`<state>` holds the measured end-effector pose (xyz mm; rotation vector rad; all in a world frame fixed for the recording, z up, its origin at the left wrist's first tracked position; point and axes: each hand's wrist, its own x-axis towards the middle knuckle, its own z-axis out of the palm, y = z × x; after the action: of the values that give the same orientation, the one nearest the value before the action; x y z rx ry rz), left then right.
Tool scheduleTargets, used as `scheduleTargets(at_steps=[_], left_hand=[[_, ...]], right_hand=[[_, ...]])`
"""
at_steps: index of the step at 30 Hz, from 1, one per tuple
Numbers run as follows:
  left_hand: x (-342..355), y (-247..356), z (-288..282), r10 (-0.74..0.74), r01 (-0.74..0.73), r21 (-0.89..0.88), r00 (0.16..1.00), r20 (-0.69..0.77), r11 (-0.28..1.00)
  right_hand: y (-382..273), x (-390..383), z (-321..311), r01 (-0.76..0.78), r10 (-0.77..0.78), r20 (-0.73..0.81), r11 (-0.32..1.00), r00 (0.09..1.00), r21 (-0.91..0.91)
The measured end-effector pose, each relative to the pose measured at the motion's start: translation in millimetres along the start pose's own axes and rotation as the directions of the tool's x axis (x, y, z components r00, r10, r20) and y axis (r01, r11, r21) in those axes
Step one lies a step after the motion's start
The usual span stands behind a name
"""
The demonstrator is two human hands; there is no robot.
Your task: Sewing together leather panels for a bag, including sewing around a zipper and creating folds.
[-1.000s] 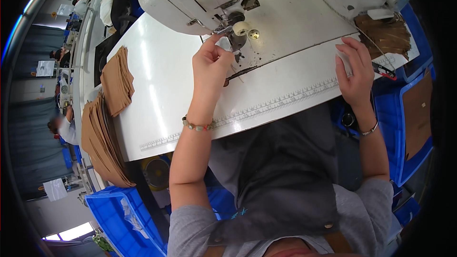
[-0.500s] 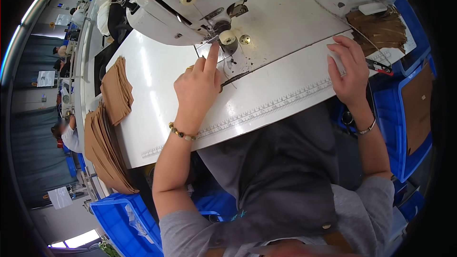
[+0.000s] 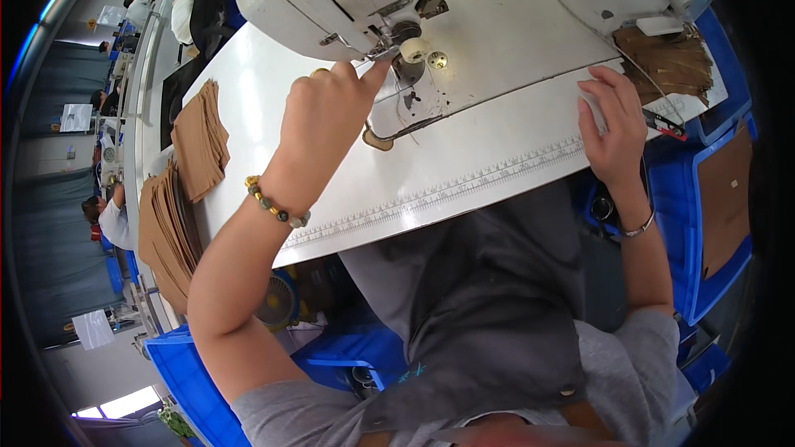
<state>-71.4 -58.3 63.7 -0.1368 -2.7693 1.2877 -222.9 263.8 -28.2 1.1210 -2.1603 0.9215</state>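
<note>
My left hand [image 3: 323, 120] is at the needle area of the white sewing machine [image 3: 302, 8], beside its presser foot [image 3: 383, 51]. One finger points up to the foot; the others are curled and their tips are hidden, so whatever they grip does not show. A beaded bracelet [image 3: 277, 207] circles that wrist. Over the right part of the white table [image 3: 464, 157], my right hand [image 3: 614, 128] is held with bent fingers apart from the thumb, and no object shows in it. Dark brown cut pieces [image 3: 667, 64] lie just beyond it.
Brown fabric pieces [image 3: 201, 141] lie at the table's left, with a larger stack [image 3: 166, 232] beside them. A printed ruler [image 3: 447, 190] runs along the front edge. Red-handled snips [image 3: 665, 126] lie at the right edge, near a blue bin [image 3: 675, 223]. Other people work far left.
My left hand has turned, its wrist and forearm swinging left, and its fingers have curled more at the presser foot. My right hand has hardly moved. The view has shifted slightly.
</note>
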Motion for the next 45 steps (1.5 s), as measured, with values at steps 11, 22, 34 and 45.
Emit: scheduleTargets(at_steps=[11, 22, 34, 45], left_hand=[[4, 11, 3, 0.043, -0.05, 0.066, 0.995, 0.094, 0.997], [-20, 21, 5, -0.003, 0.013, -0.193, 0.999, 0.055, 0.981], [-2, 43, 13, -0.24, 0.313, -0.769, 0.825, 0.511, -0.557], [-5, 43, 19, -0.276, 0.365, -0.87, 0.845, 0.459, -0.332]], right_hand=[[2, 0, 1, 0.002, -0.002, -0.006, 1.0, 1.0, -0.006], [0, 1, 0, -0.004, 0.004, 0.004, 1.0, 1.0, 0.007], [1, 1, 0, -0.006, 0.006, 0.005, 1.0, 1.0, -0.003], [2, -1, 0, -0.023, 0.023, 0.023, 1.0, 0.999, -0.01]])
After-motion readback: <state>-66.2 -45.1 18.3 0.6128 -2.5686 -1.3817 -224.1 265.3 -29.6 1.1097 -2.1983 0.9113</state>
